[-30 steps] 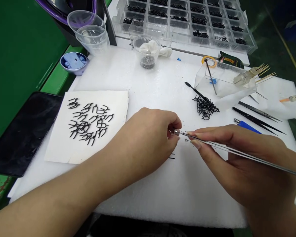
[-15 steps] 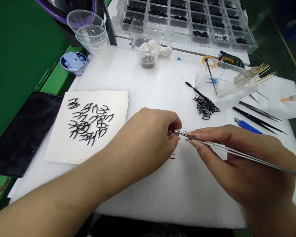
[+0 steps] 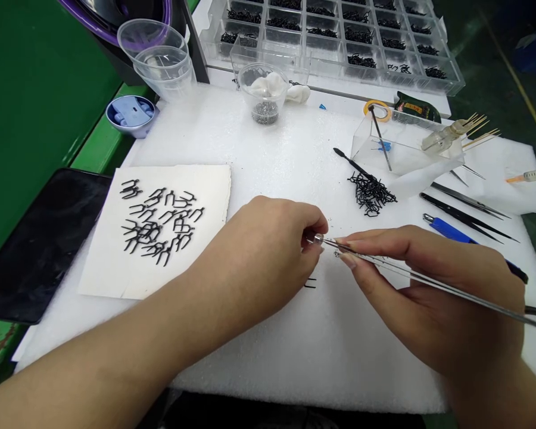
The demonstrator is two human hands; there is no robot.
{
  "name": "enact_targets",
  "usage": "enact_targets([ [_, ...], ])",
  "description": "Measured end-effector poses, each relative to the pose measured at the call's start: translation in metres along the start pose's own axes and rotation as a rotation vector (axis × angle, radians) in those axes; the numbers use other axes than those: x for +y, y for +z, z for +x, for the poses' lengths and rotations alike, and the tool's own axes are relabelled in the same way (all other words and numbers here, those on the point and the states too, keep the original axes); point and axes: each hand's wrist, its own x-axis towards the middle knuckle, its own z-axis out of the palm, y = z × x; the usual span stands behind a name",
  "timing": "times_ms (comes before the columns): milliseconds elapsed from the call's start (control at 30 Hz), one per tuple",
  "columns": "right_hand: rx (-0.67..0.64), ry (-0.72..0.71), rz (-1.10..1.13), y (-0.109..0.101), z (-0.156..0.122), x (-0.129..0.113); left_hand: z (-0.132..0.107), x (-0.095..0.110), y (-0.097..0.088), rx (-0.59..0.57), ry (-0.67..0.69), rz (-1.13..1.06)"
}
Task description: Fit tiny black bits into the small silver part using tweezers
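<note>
Bimanual fine work at mid-desk (image 3: 352, 357), tweezers to pc.
L hand (image 3: 272, 244) pinched on small glossy pc (image 3: 318, 238), approx. mid-desk; R hand (image 3: 446, 280) closed pen-style on slim metal tweezers (image 3: 473, 299), tips at pc. Brace both wrists, keep tips in line, light pressure only: pc looks smooth, prob. slippery. Matl.: black forked wires (image 3: 148, 231) on flat off-white card (image 3: 102, 274) twd. L edge; tangled blk. pile (image 3: 370, 192) twd. R edge; rigid clear compartment tray (image 3: 411, 82) past far edge.
</note>
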Motion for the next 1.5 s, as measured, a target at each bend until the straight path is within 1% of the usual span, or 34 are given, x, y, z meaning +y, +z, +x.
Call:
enact_targets([
  [100, -0.005, -0.083, -0.033, 0.001, 0.0, 0.0, 0.0, -0.002, 0.001, 0.027, 0.0, -0.039],
  [200, 0.002, -0.132, -0.035, 0.002, -0.001, 0.0, 0.0, -0.003, 0.0, 0.021, -0.011, -0.087],
  [367, 0.032, -0.111, 0.006, 0.003, 0.0, 0.0, -0.001, -0.002, -0.005, -0.01, -0.035, -0.204],
  [567, 0.093, -0.12, 0.056, 0.0, 0.002, -0.002, 0.002, 0.0, -0.011, -0.052, -0.113, -0.3],
  [700, 0.1, -0.093, 0.108, -0.003, 0.002, -0.001, 0.005, -0.001, -0.012, -0.099, -0.172, -0.368],
  [767, 0.134, -0.059, 0.156, -0.004, 0.001, 0.002, 0.006, -0.002, -0.015, -0.126, -0.177, -0.421],
  [833, 0.204, -0.003, 0.204, -0.005, -0.001, 0.006, 0.006, -0.003, -0.022, -0.086, -0.173, -0.492],
  [867, 0.252, 0.024, 0.221, -0.005, -0.001, 0.009, 0.006, -0.003, -0.026, -0.03, -0.171, -0.54],
  [933, 0.346, 0.065, 0.25, -0.004, -0.001, 0.012, 0.005, -0.006, -0.037, 0.14, -0.167, -0.648],
  [967, 0.363, 0.093, 0.274, -0.004, 0.0, 0.012, 0.005, -0.008, -0.043, 0.228, -0.161, -0.696],
  [1000, 0.353, 0.131, 0.302, -0.004, 0.002, 0.01, 0.004, -0.01, -0.049, 0.301, -0.153, -0.735],
  [1033, 0.309, 0.168, 0.326, -0.005, 0.004, 0.006, 0.004, -0.013, -0.054, 0.341, -0.142, -0.767],
  [1100, 0.158, 0.183, 0.337, -0.004, 0.012, -0.007, 0.003, -0.02, -0.063, 0.349, -0.117, -0.812],
  [1167, 0.014, 0.102, 0.308, 0.0, 0.023, -0.022, 0.004, -0.027, -0.068, 0.331, -0.088, -0.847],
  [1233, -0.069, 0.027, 0.33, 0.014, 0.036, -0.036, 0.004, -0.032, -0.07, 0.322, -0.061, -0.883],
  [1300, -0.101, 0.026, 0.442, 0.034, 0.046, -0.044, 0.005, -0.035, -0.069, 0.315, -0.037, -0.902],
  [1367, -0.12, 0.086, 0.548, 0.057, 0.051, -0.047, 0.005, -0.036, -0.068, 0.299, -0.027, -0.909],
  [1433, -0.095, 0.11, 0.557, 0.075, 0.05, -0.047, 0.004, -0.036, -0.066, 0.269, -0.022, -0.918],
  [1500, -0.104, 0.1, 0.544, 0.084, 0.045, -0.045, 0.004, -0.036, -0.065, 0.241, -0.013, -0.914],
])
